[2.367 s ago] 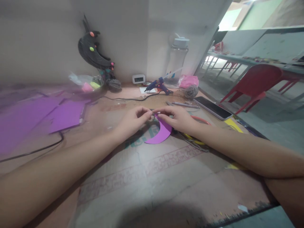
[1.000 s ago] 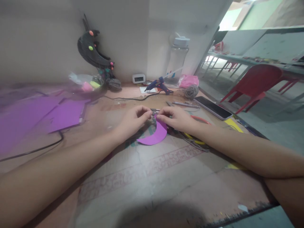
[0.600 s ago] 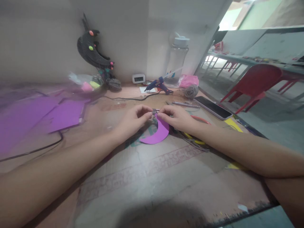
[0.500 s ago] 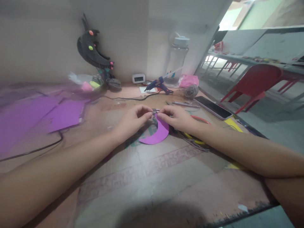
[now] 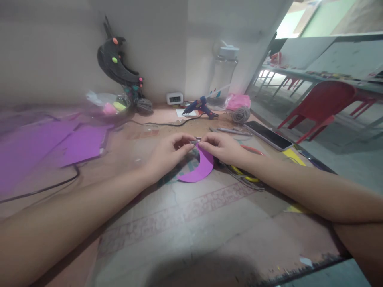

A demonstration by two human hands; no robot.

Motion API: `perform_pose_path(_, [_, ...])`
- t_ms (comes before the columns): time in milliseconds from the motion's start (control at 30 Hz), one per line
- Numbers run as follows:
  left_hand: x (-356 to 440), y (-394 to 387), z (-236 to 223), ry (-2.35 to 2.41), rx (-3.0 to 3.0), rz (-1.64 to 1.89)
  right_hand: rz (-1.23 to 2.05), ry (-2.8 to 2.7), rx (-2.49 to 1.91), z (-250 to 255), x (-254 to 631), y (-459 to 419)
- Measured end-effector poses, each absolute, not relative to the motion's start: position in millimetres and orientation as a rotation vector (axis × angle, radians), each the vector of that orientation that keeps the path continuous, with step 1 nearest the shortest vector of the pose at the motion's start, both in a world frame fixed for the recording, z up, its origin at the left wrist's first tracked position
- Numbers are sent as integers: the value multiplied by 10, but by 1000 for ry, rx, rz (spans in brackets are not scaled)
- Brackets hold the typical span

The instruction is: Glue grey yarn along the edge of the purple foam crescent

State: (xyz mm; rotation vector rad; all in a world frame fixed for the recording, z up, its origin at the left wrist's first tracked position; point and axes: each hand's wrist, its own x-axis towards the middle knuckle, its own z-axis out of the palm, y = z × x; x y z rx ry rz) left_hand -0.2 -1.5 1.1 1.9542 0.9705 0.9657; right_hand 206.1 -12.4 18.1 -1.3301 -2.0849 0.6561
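Observation:
A purple paper crescent moon (image 5: 201, 169) hangs down from my fingers, its curved lower end close to the tabletop. The thumb and fingers of my right hand (image 5: 220, 146) pinch the crescent near its upper tip. Close against it, my left hand (image 5: 173, 149) is closed in a pinch at that same tip. Something small and greyish shows between the left fingertips, too small to make out. Beside my right wrist lie grey yarn strands (image 5: 254, 186) and yellow scissor-like handles (image 5: 239, 171), partly hidden by the forearm.
A blue glue gun (image 5: 197, 105) stands at the back, near a clear bottle (image 5: 223, 75), a small digital clock (image 5: 174, 98) and a grey yarn ball (image 5: 241, 114). On the right is a phone (image 5: 269, 135). Purple sheets (image 5: 86, 145) and a black cord (image 5: 60, 184) lie left. A black crescent decoration (image 5: 112, 63) leans on the wall.
The crescent's lower end has swung slightly to the right. My left fingertips have shifted a little toward my right hand; both hands keep their pinch.

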Motion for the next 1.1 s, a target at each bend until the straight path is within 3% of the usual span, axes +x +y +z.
perform_pose_path(733, [8, -62, 79, 1050, 2037, 1046, 761, -2095, -1354, 254, 2030, -184])
perform_pose_path(1100, [7, -72, 101, 1034, 2037, 1012, 654, -2140, -1356, 254, 2033, -178])
